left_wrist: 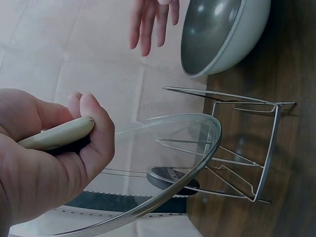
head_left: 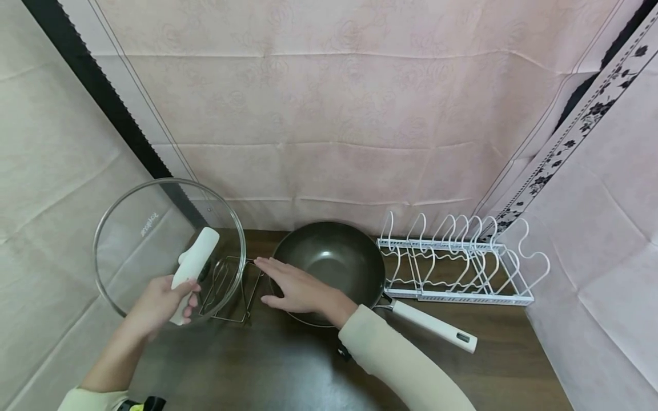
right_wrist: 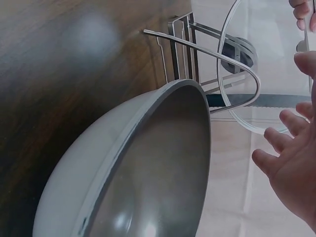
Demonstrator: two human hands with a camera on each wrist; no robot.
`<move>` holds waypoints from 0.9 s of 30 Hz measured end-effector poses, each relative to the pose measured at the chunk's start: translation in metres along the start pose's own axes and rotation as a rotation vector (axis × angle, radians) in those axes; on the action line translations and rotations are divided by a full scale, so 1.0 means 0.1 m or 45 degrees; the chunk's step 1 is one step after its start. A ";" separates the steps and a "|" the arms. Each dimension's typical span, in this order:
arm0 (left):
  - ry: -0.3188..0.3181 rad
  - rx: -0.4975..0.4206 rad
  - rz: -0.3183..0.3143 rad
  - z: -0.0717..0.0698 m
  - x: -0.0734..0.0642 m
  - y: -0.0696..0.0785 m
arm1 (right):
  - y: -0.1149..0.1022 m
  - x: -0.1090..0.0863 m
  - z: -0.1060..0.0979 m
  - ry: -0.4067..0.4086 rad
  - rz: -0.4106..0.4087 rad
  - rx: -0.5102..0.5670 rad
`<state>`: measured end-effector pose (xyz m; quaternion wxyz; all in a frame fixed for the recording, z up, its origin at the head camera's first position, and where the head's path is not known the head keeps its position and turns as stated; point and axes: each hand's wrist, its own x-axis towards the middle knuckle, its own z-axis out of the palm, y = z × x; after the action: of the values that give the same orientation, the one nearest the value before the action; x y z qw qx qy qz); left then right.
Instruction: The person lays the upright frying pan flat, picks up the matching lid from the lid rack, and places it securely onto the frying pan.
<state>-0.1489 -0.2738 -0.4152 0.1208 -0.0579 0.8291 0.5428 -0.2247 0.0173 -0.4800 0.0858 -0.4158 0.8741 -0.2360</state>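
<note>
My left hand [head_left: 161, 305] grips the long white handle [head_left: 195, 265] of a round glass lid [head_left: 149, 240] with a steel rim. The lid is held up over a wire lid stand [head_left: 233, 314], its rim overlapping the stand in the head view. My right hand [head_left: 300, 288] is above the left part of a dark-lined frying pan [head_left: 334, 257], fingers extended toward the stand and holding nothing. In the right wrist view the pan's pale outer wall [right_wrist: 94, 153] shows below that hand. The pan's white handle [head_left: 437, 325] points to the front right.
A white wire dish rack [head_left: 457, 297] stands right of the pan. A small dark round object [left_wrist: 173, 180] shows behind the lid's glass, by the stand. Cloth-covered walls [head_left: 349, 114] enclose the back and both sides of the wooden tabletop [head_left: 288, 371].
</note>
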 end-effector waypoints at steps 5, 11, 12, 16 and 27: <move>0.008 0.023 0.020 -0.02 -0.02 0.04 | 0.01 -0.11 -0.01 0.018 0.012 0.064; -0.012 0.013 0.031 -0.06 -0.05 0.10 | 0.01 -0.22 -0.03 0.037 0.011 0.076; -0.016 0.008 0.034 -0.07 -0.06 0.11 | 0.00 -0.25 -0.04 0.038 0.015 0.078; -0.025 -0.001 0.051 -0.10 -0.10 0.17 | -0.01 -0.34 -0.06 0.045 0.018 0.092; -0.043 -0.057 0.067 -0.18 -0.16 0.30 | 0.03 -0.52 -0.11 0.081 0.001 0.106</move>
<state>-0.1428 -0.2793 -0.3778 0.1191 -0.0295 0.8159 0.5650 -0.1970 0.0629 -0.4743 0.0753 -0.4038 0.8661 -0.2850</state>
